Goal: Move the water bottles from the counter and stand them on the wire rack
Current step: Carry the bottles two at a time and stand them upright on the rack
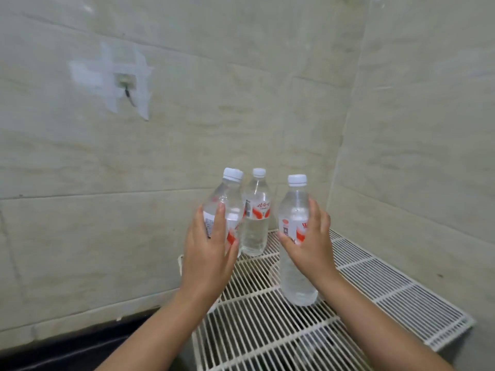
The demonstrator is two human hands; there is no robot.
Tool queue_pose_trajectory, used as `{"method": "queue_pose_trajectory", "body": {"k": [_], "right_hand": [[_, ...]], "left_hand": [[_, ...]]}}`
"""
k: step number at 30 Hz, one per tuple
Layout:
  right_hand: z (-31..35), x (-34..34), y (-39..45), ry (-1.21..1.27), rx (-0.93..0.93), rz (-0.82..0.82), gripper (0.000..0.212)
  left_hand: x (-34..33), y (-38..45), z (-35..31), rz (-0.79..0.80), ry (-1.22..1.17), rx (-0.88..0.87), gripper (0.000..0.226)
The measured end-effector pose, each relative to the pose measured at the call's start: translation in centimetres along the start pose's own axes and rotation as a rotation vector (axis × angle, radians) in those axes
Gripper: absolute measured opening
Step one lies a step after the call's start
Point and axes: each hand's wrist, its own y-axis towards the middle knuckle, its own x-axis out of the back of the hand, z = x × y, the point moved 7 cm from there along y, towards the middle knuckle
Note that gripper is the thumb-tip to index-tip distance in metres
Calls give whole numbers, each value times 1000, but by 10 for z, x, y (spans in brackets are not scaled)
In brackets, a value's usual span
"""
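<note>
Head view, looking forward and down into a tiled corner.

3 clear water bottles with white caps and red-and-white labels are in view, all upright or nearly so.

Left bottle (pixel 227 210): held by the left hand (pixel 207 253), which wraps around the label band from the near side, fingers extended up the body. The bottle leans slightly to 11 o'clock. Its base is hidden behind the hand, so whether it touches the rack cannot be told.

Middle bottle (pixel 256 218): stands free and upright on the wire rack (pixel 401 295), at the far corner where the 2 walls meet. No hand touches it. It sits just beside the left bottle, at that bottle's 3 o'clock, and the 2 overlap in view.

Right bottle (pixel 296 245): held by the right hand (pixel 310 242), fingers closed around the label from the right side, thumb across the front. The bottle is upright, and its base appears at or just above the rack bars nearer the camera; contact cannot be confirmed. It lies at 5 o'clock from the middle bottle, a clear gap between them.

The rack is a white grid of thin parallel bars with crossbars, running from the wall corner toward 5 o'clock.

Wall (pixel 241 103): pale tiles with grout lines. At 10 o'clock from the bottles, a taped patch (pixel 117 79) surrounds a small hole from which a dark wire (pixel 128 93) protrudes.

A dark surface (pixel 80 346) lies at lower left, beneath the wall.
</note>
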Motion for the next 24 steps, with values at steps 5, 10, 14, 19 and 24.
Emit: {"method": "queue_pose_trajectory", "body": {"k": [5,10,14,19,24], "right_hand": [[-40,-6,40,4,-16,-51,85],[-78,-12,75,-1,-23,-74,84],[-106,-14,102,1,-8,-66,81],[-118,-15,109,46,139,15,75],[-134,-6,105,133,239,12,57]], "left_hand": [[-56,15,-13,5,-59,58,82],[-91,30,-23,-57,-53,105,68],[-120,33,-29,-107,-75,243,75],[-153,34,-56,-175,-23,280,65],[-189,32,-78,-173,55,355,80]]}}
